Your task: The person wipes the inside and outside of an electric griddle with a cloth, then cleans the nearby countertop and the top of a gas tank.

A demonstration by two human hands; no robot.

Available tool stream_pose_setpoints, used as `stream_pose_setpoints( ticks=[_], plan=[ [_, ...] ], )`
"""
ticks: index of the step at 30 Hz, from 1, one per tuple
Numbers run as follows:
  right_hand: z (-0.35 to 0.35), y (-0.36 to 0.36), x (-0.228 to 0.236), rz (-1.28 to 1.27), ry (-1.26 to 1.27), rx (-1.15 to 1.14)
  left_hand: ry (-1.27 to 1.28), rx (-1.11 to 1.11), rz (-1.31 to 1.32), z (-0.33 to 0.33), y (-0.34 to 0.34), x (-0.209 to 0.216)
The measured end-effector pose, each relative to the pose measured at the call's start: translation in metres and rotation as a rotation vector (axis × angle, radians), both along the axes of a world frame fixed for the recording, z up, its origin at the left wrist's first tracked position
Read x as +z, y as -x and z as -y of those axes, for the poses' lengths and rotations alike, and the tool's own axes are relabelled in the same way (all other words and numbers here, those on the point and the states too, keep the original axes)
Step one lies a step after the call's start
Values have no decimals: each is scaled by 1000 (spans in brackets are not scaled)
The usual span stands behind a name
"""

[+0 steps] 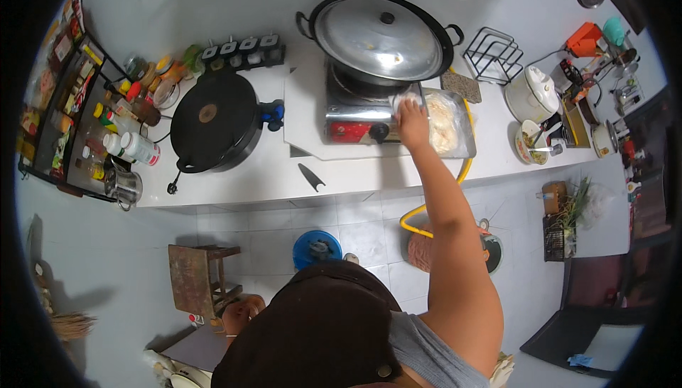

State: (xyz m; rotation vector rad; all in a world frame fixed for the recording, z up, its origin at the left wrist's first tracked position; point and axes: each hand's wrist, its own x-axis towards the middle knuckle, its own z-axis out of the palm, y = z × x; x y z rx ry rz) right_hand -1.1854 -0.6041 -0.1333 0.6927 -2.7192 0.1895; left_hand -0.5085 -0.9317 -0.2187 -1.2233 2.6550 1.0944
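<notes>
My right hand (412,125) reaches over the right edge of the gas stove (348,131), its fingers closed on a crumpled whitish piece (406,98), a thin wrap or cloth. Right beside it, a metal tray (467,148) holds pale, dough-like food (444,124) under what looks like clear plastic. A large black wok (307,27) with a domed metal lid (369,36) sits on the burner. My left hand (243,315) hangs low by my side near a wooden stool (190,278); its fingers are too small and partly hidden to read.
A round black electric pan (213,122) stands on the left of the counter (263,186), near bottles and a spice rack. A dark pointed blade (310,176) lies near the front edge. A yellow hose (465,171) runs down to a gas cylinder (420,249). A blue basin (305,240) stands on the floor.
</notes>
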Motion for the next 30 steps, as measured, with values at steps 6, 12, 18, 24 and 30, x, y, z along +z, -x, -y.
stream_pose_setpoints(
  ticks=[6,12,18,24,30],
  plan=[
    [54,-56,-6,-35,100,204,-28,-183,59,14,10,-26],
    [151,-43,5,37,102,366,11,-6,9,43,28,-8],
    [97,-57,9,17,84,681,7,38,-10,7,-22,-54],
    [19,-39,16,66,54,674,-221,159,109,-72,-42,-82],
    [-61,-54,5,101,188,495,-143,326,155,-93,-15,-38]
  ],
)
